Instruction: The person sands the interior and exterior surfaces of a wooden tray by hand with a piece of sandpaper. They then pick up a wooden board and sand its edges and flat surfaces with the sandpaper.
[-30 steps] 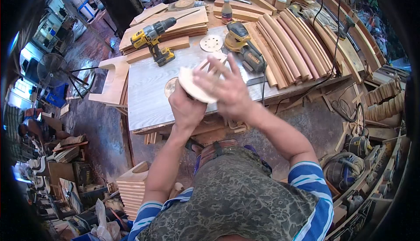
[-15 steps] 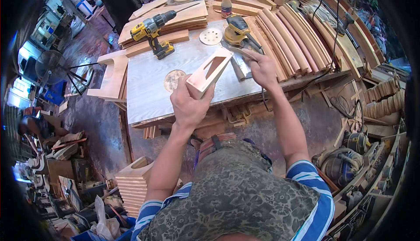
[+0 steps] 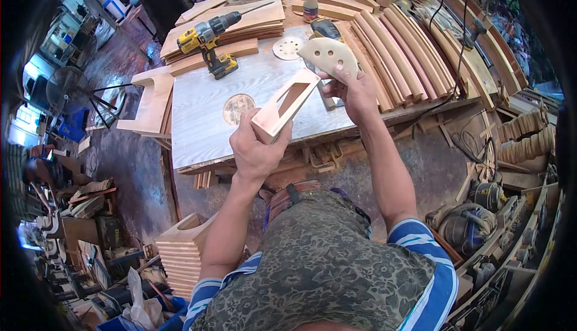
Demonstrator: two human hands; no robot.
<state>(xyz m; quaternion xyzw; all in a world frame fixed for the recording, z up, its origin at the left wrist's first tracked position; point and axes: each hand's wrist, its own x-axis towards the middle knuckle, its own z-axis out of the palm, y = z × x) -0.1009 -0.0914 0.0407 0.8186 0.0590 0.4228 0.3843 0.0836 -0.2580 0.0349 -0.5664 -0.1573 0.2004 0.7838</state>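
My left hand [image 3: 259, 148] is closed around one end of a small wooden box frame [image 3: 282, 107] with a long opening in its top. A folded sanding disc [image 3: 327, 53], pale with round holes, is gripped in my right hand [image 3: 354, 94], thumb on its face. The disc stands just beyond the far end of the box frame, seemingly apart from it. Behind the disc, a yellow and black sander [image 3: 325, 29] is mostly hidden. Another sanding disc [image 3: 287, 48] lies flat on the grey board [image 3: 201, 124], left of the sander.
A yellow cordless drill [image 3: 209, 41] stands on the board beside stacked planks [image 3: 264, 24]. Curved wooden rails [image 3: 402, 54] fill the bench's right side. A bottle [image 3: 310, 5] is at the back. A person [image 3: 48, 172] bends at far left, near a standing fan [image 3: 72, 91].
My right hand has turned the sanding disc so its holed face shows, and it now covers much of the sander. The box frame has shifted only slightly in my left hand.
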